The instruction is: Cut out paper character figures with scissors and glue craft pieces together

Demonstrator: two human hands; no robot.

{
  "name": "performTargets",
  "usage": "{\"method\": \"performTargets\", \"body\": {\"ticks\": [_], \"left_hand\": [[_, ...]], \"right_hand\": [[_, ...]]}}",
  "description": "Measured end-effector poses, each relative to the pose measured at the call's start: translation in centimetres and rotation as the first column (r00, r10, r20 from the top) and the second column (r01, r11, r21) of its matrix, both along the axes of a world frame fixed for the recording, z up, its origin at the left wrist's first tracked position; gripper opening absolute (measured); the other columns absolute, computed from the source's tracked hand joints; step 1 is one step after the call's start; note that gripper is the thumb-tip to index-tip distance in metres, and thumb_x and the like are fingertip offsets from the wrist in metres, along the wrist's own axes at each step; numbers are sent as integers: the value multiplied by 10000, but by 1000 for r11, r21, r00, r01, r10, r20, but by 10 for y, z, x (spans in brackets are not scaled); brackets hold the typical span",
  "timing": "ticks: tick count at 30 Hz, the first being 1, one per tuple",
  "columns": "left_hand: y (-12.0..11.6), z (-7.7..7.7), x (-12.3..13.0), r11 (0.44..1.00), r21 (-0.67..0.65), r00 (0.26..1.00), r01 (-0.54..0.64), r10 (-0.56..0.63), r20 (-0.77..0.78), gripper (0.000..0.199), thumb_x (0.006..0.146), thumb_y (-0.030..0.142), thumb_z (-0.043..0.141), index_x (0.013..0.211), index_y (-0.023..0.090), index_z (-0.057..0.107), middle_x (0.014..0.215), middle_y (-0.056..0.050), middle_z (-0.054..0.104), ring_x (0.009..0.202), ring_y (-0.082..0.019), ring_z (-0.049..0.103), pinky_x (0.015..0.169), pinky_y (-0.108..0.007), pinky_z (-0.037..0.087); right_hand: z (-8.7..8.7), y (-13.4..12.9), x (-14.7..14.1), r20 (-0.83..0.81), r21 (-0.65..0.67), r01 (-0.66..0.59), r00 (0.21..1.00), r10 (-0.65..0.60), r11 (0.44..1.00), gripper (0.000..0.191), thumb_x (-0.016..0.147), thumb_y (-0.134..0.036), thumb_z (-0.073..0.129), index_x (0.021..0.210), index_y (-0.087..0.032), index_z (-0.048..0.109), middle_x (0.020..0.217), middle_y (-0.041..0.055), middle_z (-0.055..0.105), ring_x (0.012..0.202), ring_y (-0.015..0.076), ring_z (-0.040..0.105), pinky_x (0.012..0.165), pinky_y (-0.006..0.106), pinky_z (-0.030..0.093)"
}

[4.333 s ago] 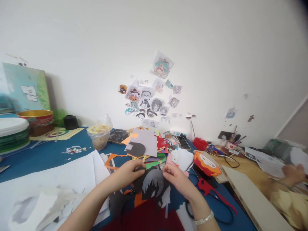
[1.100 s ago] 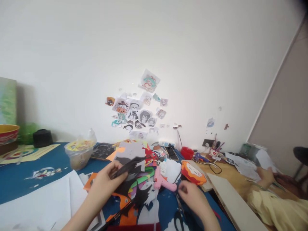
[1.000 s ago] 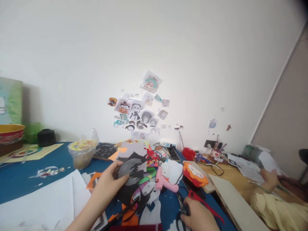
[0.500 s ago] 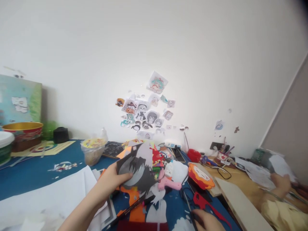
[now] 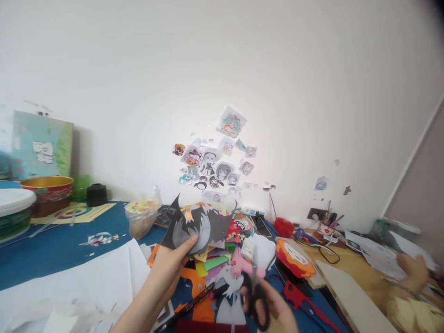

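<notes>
My left hand (image 5: 182, 254) grips a dark grey and light grey paper cutout (image 5: 201, 229) with jagged, hair-like edges, thumb on top. It is raised over a heap of coloured paper scraps (image 5: 217, 263). In my right hand (image 5: 272, 303) is a pair of black-handled scissors (image 5: 257, 296), blades pointing up and away from me; the blades look blurred. They are apart from the cutout. Just beyond the scissors lie a pink glue gun (image 5: 239, 262) and a small white bottle (image 5: 247, 248). A black pen (image 5: 196, 299) rests below my left hand.
White paper sheets (image 5: 79, 284) cover the left front. A plastic cup (image 5: 140, 217) and a red tin (image 5: 48, 192) stand behind. An orange-edged cutout (image 5: 294, 256) and a red cutout (image 5: 305, 303) lie right. Another person's hand (image 5: 412, 273) holds paper at far right.
My right hand has lifted the scissors from low at the front edge, up and left. The cutout has turned in my left hand, its jagged points now upward. The view has shifted slightly left.
</notes>
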State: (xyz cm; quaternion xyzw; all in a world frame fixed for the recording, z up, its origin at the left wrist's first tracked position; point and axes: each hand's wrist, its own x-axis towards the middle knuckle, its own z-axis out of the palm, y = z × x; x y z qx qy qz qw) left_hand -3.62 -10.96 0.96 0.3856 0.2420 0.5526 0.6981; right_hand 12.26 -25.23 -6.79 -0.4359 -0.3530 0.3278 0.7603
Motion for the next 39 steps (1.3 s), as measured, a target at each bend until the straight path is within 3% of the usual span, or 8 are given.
{"method": "performTargets", "body": {"ticks": [3,7,12,17,24,29,33,39], "left_hand": [[-2,3,1,997,-14,991,-81,82,102,520,644,198,703,1130,233,520,1103,-60,621,1026,-223,566,820,-303,504],[-4,6,-1,991,-28,980,-129,132,151,540,628,183,711,1133,210,523,1059,-67,642,1006,-229,578,823,-311,503],[-10,-1,3,998,48,993,-51,46,107,637,623,253,716,1203,200,460,1073,-76,634,1006,-250,573,873,-365,468],[-11,-15,14,997,73,999,4,0,-47,678,618,292,716,1221,177,429,1130,-109,598,1047,-265,542,920,-392,420],[-8,-14,12,981,60,960,186,-168,-226,477,570,395,714,955,141,592,889,-105,678,769,-262,626,626,-338,508],[-4,-12,11,975,199,908,100,-8,-419,325,589,438,668,699,137,614,590,-48,647,572,-200,586,588,-306,472],[-8,-15,18,970,233,870,62,62,-489,314,589,465,646,603,157,584,506,-27,608,556,-207,574,595,-312,460],[-12,-12,5,951,163,887,262,-172,-428,447,504,491,701,796,157,639,658,-79,669,623,-247,613,636,-351,477]], "right_hand": [[-9,33,-33,-25,45,-154,988,155,987,491,509,-306,799,957,-190,637,676,68,650,531,168,583,476,264,455],[-11,65,-59,-8,94,-189,982,190,977,490,528,-346,782,965,-188,627,642,34,621,524,140,560,504,251,463],[26,87,-59,13,180,-12,1000,10,984,402,576,-300,744,942,-212,600,833,38,651,757,189,609,686,282,502],[56,95,-50,9,290,-112,993,115,950,565,681,-274,657,1202,-222,445,1145,87,567,1048,257,525,853,367,452],[38,102,-18,-29,267,-34,999,43,963,570,618,-244,717,1135,-197,481,1107,97,597,1021,264,549,872,379,444],[47,99,-11,15,284,-130,991,131,950,484,624,-267,717,1058,-195,516,1085,89,608,1004,260,560,864,370,446],[56,94,-17,47,317,-159,987,152,935,483,607,-259,731,1034,-203,513,1080,74,607,985,241,566,858,347,445],[59,91,-4,85,288,-118,992,98,950,486,601,-283,731,1032,-193,525,1049,75,617,987,233,561,870,347,427]]}}
